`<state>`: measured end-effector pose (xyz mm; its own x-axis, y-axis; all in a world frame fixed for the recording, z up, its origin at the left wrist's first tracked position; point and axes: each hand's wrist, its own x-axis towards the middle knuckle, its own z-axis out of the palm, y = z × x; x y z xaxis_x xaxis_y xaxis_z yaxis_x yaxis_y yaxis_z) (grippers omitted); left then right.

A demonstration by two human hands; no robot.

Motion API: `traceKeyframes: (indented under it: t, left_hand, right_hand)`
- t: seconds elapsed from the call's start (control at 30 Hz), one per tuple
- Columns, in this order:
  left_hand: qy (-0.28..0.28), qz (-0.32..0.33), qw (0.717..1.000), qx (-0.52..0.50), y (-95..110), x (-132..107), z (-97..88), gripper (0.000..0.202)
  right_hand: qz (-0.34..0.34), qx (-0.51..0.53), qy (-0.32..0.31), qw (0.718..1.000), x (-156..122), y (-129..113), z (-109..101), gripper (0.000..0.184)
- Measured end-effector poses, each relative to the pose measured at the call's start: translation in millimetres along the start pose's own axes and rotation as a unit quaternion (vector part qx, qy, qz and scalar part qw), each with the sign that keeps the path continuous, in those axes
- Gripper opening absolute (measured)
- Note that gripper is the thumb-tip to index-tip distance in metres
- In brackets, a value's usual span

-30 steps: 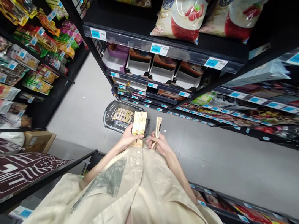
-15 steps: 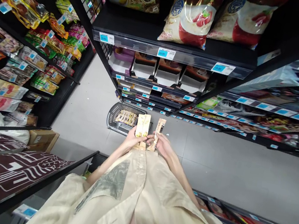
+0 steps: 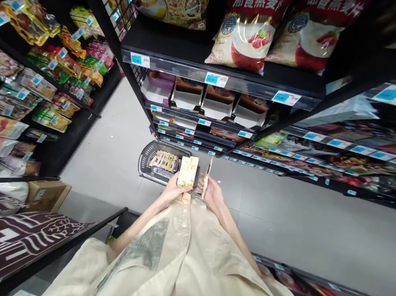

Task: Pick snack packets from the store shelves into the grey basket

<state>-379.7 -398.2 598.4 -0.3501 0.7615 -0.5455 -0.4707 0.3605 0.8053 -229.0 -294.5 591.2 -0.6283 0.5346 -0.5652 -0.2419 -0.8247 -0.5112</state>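
My left hand is closed around two pale yellow stick packets, held side by side and upright in front of my shirt. Just to their right, my right hand pinches one slim packet, which is turned nearly edge-on so its print does not show. On the floor beyond my left hand stands a dark shopping basket. Inside it lies a row of similar stick packets. The packets in my left hand cover the basket's right end.
Ahead rises a black shelf with oatmeal bags on top and open cartons below. Hanging snack bags line the left side. A cardboard box stands at lower left. Grey floor stretches to the right.
My right hand has turned its packet from showing its printed face to nearly edge-on. My left hand keeps its two packets. The whole view has shifted slightly.
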Motion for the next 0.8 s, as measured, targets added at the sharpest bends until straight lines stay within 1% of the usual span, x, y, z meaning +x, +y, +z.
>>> traceKeyframes:
  t: [0.07, 0.17, 0.27, 0.43, 0.57, 0.67, 0.8]
  left_hand:
    - [0.001, -0.004, 1.0, -0.015, -2, 0, -4.8, 0.069]
    - [0.007, -0.008, 0.999, -0.033, -3, -2, -13.0, 0.069]
    - [0.01, -0.014, 0.999, -0.046, -3, -5, -23.2, 0.07]
    - [0.007, -0.01, 0.997, -0.077, -7, -11, -45.8, 0.076]
    - [0.013, -0.012, 0.997, -0.082, -10, -12, -65.9, 0.077]
    - [0.012, -0.009, 0.996, -0.084, -6, -14, -78.0, 0.074]
    - [0.013, -0.004, 0.997, -0.082, 3, -18, -86.8, 0.071]
  right_hand:
    - [-0.035, -0.052, 0.034, 0.997, 5, 9, 1, 0.04]
    - [-0.078, -0.129, 0.086, 0.985, 11, 21, 6, 0.049]
    - [-0.101, -0.166, 0.111, 0.975, 15, 29, 17, 0.054]
    - [-0.111, -0.2, 0.111, 0.967, 20, 42, 35, 0.061]
    - [-0.107, -0.218, 0.106, 0.964, 29, 58, 49, 0.06]
    - [-0.106, -0.216, 0.114, 0.964, 35, 66, 60, 0.059]
    - [-0.106, -0.222, 0.113, 0.963, 36, 69, 74, 0.059]
